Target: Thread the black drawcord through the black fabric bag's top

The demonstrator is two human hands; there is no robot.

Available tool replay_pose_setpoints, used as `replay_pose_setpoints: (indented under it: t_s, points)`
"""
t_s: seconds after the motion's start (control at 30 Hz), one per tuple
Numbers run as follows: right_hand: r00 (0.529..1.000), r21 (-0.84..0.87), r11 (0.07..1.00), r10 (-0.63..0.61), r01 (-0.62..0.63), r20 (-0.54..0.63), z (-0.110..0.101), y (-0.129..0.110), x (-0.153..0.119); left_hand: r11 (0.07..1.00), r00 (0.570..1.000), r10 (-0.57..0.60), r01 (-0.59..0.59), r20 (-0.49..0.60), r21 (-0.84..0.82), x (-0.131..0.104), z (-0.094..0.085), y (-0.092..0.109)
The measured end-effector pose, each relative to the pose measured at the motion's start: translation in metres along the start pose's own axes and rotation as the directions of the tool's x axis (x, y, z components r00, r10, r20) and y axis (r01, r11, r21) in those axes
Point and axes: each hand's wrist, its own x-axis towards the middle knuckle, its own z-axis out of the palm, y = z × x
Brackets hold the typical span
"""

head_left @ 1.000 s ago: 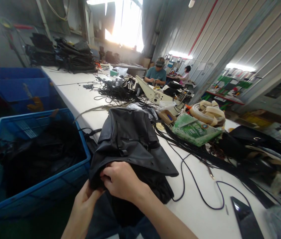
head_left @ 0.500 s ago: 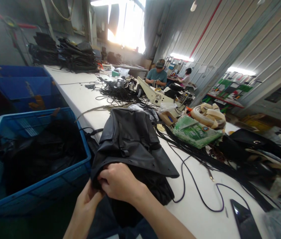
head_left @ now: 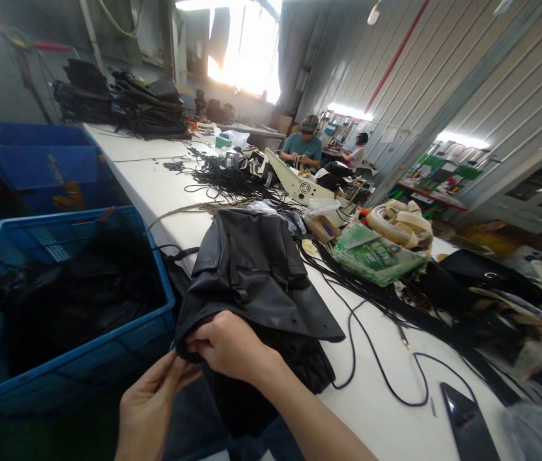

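Both bare hands are drawn close together low in the view, left of centre. The left hand [head_left: 148, 394] comes up from the bottom edge, its back turned outward, thumb and forefinger brought together in a pinching grip toward the right hand [head_left: 227, 342]. That one lies slightly higher, knuckles up, fingers bent inward with their tips hidden. The right forearm [head_left: 309, 406] slants down to the lower right, its wrist fairly straight; little of the left forearm shows.

The black bag [head_left: 264, 246] lies creased, apparently open in front.
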Motion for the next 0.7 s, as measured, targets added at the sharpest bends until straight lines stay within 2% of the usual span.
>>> replay_pose_setpoints:
  t_s: [0.1,0.17,0.33,0.5,0.57,0.63,0.7]
  points:
    - [1.000,0.018,1.000,-0.009,0.009,0.005,-0.001,0.000,0.000,0.998,0.997,0.058,-0.057,-0.050,0.037,0.007,-0.003,-0.003]
    - [1.000,0.000,1.000,-0.016,0.016,0.003,-0.002,0.000,0.000,0.997,0.997,0.071,-0.070,-0.011,0.032,0.010,-0.002,-0.002]
    - [0.998,0.056,0.998,-0.014,0.018,-0.066,-0.005,0.001,0.000,0.985,0.992,-0.026,0.047,0.126,-0.166,0.009,0.008,0.004]
    - [1.000,0.065,0.997,-0.029,0.029,-0.004,-0.004,-0.001,-0.001,0.954,0.983,-0.094,0.135,0.159,-0.269,0.010,0.011,-0.003]
    - [1.000,0.061,0.998,-0.019,0.020,-0.022,-0.008,-0.004,-0.003,0.952,0.981,-0.085,0.132,0.173,-0.277,0.016,0.011,-0.003]
    - [0.997,0.050,0.999,0.007,-0.003,-0.075,-0.015,-0.008,-0.006,0.944,0.987,-0.052,0.098,0.150,-0.315,0.025,0.010,0.006]
    - [0.991,0.018,0.999,0.046,-0.044,-0.123,-0.026,-0.010,-0.011,0.922,0.996,-0.023,0.054,0.084,-0.384,0.036,0.006,0.026]
